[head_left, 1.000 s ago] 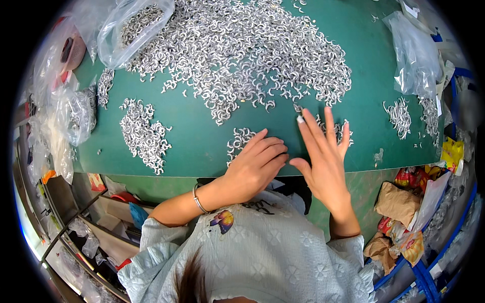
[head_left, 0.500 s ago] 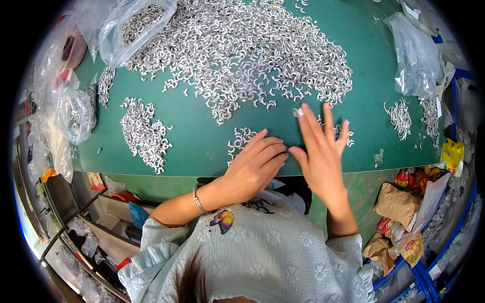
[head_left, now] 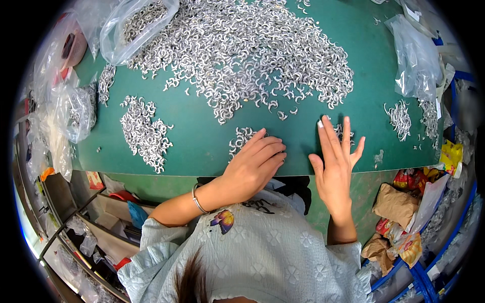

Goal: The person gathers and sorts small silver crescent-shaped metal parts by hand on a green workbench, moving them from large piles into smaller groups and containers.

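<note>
Small curved silvery pieces lie on the green tabletop in a wide heap [head_left: 262,55]. My left hand [head_left: 254,160] rests near the table's front edge, palm down, fingers lightly bent and side by side. Beside and partly under it is a small pile of the pieces [head_left: 239,139]. My right hand [head_left: 336,159] is to the right, fingers spread and straight, thumb apart. Its fingers partly cover another small pile [head_left: 341,132]. Nothing shows in its grasp. A few loose pieces [head_left: 282,115] lie between the heap and my hands.
At left are a separate pile [head_left: 145,134], a clear bag of pieces [head_left: 78,113] and an open clear bag [head_left: 113,45]. On the right lie a small pile of thin pieces [head_left: 399,120] and a clear plastic bag [head_left: 415,58]. A brown paper bag [head_left: 396,204] sits beyond the table's edge.
My right hand has moved right and slightly toward me. Loose pieces near its former fingertip position now lie uncovered below the heap. My left hand has hardly moved.
</note>
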Available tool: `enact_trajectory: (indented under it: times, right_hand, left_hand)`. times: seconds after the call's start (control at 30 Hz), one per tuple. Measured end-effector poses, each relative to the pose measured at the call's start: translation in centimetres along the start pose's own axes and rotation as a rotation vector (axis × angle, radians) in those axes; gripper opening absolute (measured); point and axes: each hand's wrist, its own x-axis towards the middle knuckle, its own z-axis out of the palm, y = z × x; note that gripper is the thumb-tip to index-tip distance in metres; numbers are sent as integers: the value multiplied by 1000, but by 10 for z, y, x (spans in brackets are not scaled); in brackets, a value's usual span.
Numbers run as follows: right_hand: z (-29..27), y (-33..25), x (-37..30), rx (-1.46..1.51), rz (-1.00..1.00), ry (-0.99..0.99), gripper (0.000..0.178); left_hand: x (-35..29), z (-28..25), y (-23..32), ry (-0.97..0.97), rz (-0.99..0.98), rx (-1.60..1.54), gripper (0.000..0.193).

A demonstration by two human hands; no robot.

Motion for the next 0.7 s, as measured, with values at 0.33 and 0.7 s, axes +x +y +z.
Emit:
enact_trajectory:
  times: [0.33,0.7]
  right_hand:
    - [4,-12,16,154,-186,-99,60]
    - [6,-14,19,196,-234,-89,57]
  left_hand:
    - [1,-7,-1,60,-17,47,25]
    - [0,-7,0,61,-50,38,27]
